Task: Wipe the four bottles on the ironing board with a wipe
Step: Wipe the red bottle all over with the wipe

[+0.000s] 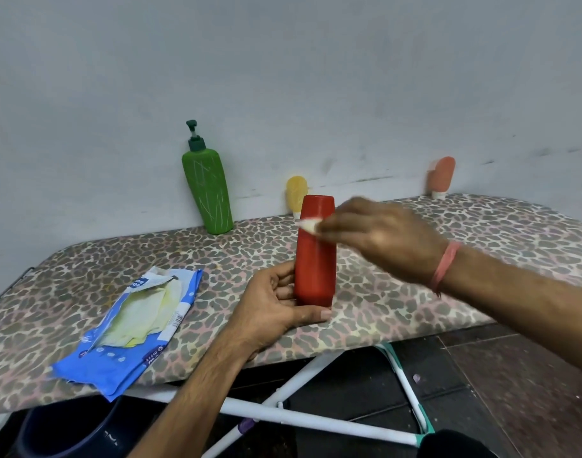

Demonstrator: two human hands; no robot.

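A tall red bottle point(315, 259) stands upright near the middle of the leopard-print ironing board point(448, 259). My left hand point(276, 302) grips its base. My right hand point(382, 238), blurred, presses a small white wipe point(309, 224) against the bottle's upper part. A green pump bottle point(208, 190) leans on the wall at the back left. Behind the red bottle stands a small yellow bottle point(296, 193), partly hidden. A small orange-pink bottle point(441, 178) stands at the back right, by the wall.
An opened blue wipes packet point(134, 328) lies on the board's front left. The grey wall runs along the board's far edge. White board legs point(283, 414) cross below over dark floor tiles. A dark round container point(68, 434) sits at the bottom left.
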